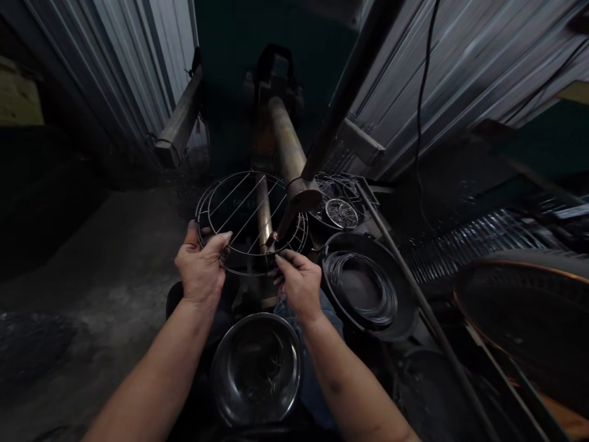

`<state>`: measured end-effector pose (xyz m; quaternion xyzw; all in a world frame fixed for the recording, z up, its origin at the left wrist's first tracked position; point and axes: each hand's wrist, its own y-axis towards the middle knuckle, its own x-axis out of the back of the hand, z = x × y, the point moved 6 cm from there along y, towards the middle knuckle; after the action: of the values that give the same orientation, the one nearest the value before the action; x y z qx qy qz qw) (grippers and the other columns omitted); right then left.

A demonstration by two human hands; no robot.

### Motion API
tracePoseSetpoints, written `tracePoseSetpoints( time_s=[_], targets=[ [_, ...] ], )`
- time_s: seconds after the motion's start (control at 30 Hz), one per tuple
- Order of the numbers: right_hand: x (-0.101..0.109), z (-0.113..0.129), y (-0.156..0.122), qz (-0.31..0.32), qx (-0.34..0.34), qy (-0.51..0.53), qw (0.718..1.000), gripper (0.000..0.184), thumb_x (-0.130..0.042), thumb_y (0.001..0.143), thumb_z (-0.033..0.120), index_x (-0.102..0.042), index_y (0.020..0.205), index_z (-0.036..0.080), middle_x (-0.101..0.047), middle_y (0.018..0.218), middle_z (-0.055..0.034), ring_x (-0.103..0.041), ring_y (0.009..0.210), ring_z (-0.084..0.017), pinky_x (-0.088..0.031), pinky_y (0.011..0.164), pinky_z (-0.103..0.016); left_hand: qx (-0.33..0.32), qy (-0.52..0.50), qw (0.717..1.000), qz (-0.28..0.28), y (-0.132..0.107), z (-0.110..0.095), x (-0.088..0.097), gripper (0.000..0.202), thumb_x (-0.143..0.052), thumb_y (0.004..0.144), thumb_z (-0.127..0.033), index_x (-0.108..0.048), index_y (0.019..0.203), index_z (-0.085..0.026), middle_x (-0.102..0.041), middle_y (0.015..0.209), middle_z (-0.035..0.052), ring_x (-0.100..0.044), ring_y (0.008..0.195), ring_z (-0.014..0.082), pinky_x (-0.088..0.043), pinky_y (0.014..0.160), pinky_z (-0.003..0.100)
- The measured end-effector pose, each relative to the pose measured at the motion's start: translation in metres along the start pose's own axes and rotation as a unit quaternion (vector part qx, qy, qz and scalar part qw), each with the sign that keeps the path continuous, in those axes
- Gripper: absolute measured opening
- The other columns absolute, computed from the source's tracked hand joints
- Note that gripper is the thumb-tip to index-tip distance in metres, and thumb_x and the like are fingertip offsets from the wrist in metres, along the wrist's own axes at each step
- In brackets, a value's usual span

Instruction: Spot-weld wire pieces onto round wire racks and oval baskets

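The person holds a round frame of thin grey steel wire (251, 224), a ring crossed by straight parallel rods, up in front of the chest. Its near edge rests at the tip of a dark slanting metal arm (294, 209), above a brass-coloured horizontal bar (264, 215) that passes under the frame.

The left hand (200, 270) grips the frame's left rim, with its fingers (221, 237) curled over the wire and the thumb pressed against it. The right hand (300, 283) takes the near rim just beside the arm's tip, its fingers (286, 254) pinching the wire between thumb and forefinger.

The step in hand looks like one crossing of rod and rim being set between the arm's tip and the bar. Moving to another crossing would call for both hands to turn the frame together while keeping the rim level on the bar.

Below the hands, a shiny round steel bowl (256, 368) holds a few short wire pieces. To the right, a black round pan (405, 319) carries a coil of wire rings (363, 288).
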<state>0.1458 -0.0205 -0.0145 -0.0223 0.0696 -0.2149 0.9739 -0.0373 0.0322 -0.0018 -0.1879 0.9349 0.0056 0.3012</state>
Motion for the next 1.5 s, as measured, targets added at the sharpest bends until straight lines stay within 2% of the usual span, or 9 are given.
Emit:
tracePoseSetpoints(
  time_s=[0.53, 0.8, 0.9, 0.97, 1.07, 1.13, 1.3, 1.5],
  targets=[
    [-0.007, 0.005, 0.011, -0.009, 0.008, 0.051, 0.999, 0.019, -0.071, 0.067, 0.031, -0.068, 0.075, 0.014, -0.062, 0.056, 0.0028, -0.057, 0.041, -0.009, -0.044, 0.037, -0.017, 0.049, 0.017, 0.998, -0.045, 0.017, 0.009, -0.002, 0.052, -0.081, 0.047, -0.018, -0.062, 0.096, -0.020, -0.056, 0.084, -0.0012, -0.054, 0.063, 0.0096, -0.045, 0.053, 0.023],
    [-0.009, 0.005, 0.018, -0.006, -0.010, 0.061, 0.998, 0.021, -0.072, 0.064, 0.031, -0.066, 0.076, 0.014, -0.062, 0.058, 0.0022, -0.057, 0.040, -0.011, -0.042, 0.035, -0.018, 0.069, 0.020, 0.996, -0.053, 0.023, 0.013, -0.004, 0.050, -0.082, 0.043, -0.017, -0.056, 0.087, -0.018, -0.054, 0.080, -0.0022, -0.054, 0.063, 0.0105, -0.042, 0.051, 0.023],
    [-0.006, 0.006, 0.017, 0.015, -0.019, 0.036, 0.999, 0.022, -0.071, 0.065, 0.032, -0.067, 0.077, 0.014, -0.064, 0.061, 0.0015, -0.057, 0.040, -0.011, -0.042, 0.035, -0.019, 0.069, 0.019, 0.996, -0.057, 0.025, 0.013, -0.005, 0.050, -0.082, 0.042, -0.016, -0.056, 0.084, -0.018, -0.053, 0.075, -0.0033, -0.053, 0.062, 0.0107, -0.042, 0.050, 0.023],
    [-0.002, 0.005, 0.013, 0.034, -0.010, -0.019, 0.999, 0.024, -0.070, 0.068, 0.034, -0.069, 0.082, 0.015, -0.064, 0.060, 0.0014, -0.057, 0.042, -0.011, -0.043, 0.037, -0.020, 0.068, 0.018, 0.996, -0.053, 0.026, 0.012, -0.006, 0.048, -0.082, 0.042, -0.017, -0.056, 0.082, -0.017, -0.052, 0.072, -0.0039, -0.053, 0.060, 0.0107, -0.042, 0.049, 0.023],
    [0.008, 0.000, 0.009, 0.025, 0.038, -0.110, 0.993, 0.027, -0.068, 0.072, 0.038, -0.071, 0.089, 0.017, -0.065, 0.059, 0.0010, -0.059, 0.050, -0.013, -0.047, 0.044, -0.021, 0.075, 0.015, 0.996, -0.047, 0.027, 0.013, -0.006, 0.049, -0.082, 0.041, -0.017, -0.055, 0.081, -0.017, -0.052, 0.068, -0.0041, -0.052, 0.059, 0.0109, -0.042, 0.049, 0.023],
    [0.012, -0.004, 0.009, 0.011, 0.068, -0.134, 0.989, 0.027, -0.067, 0.073, 0.039, -0.072, 0.089, 0.018, -0.067, 0.063, -0.0001, -0.062, 0.057, -0.014, -0.050, 0.049, -0.022, 0.082, 0.017, 0.995, -0.058, 0.028, 0.014, -0.004, 0.054, -0.082, 0.040, -0.015, -0.055, 0.086, -0.018, -0.052, 0.066, -0.0045, -0.052, 0.059, 0.0112, -0.043, 0.049, 0.024],
    [0.010, -0.011, 0.014, 0.016, 0.087, -0.129, 0.988, 0.023, -0.067, 0.074, 0.038, -0.072, 0.085, 0.018, -0.069, 0.068, -0.0008, -0.065, 0.065, -0.016, -0.052, 0.056, -0.024, 0.080, 0.026, 0.995, -0.061, 0.033, 0.014, -0.005, 0.062, -0.082, 0.040, -0.014, -0.055, 0.095, -0.019, -0.054, 0.068, -0.0049, -0.053, 0.060, 0.0116, -0.044, 0.051, 0.024],
    [0.005, -0.012, 0.017, 0.018, 0.054, -0.065, 0.996, 0.024, -0.068, 0.072, 0.038, -0.072, 0.083, 0.017, -0.069, 0.069, 0.0000, -0.063, 0.056, -0.015, -0.050, 0.050, -0.024, 0.075, 0.029, 0.995, -0.055, 0.032, 0.016, -0.006, 0.053, -0.081, 0.042, -0.013, -0.054, 0.087, -0.019, -0.054, 0.069, -0.0036, -0.052, 0.061, 0.0118, -0.042, 0.052, 0.026]
  ],
)
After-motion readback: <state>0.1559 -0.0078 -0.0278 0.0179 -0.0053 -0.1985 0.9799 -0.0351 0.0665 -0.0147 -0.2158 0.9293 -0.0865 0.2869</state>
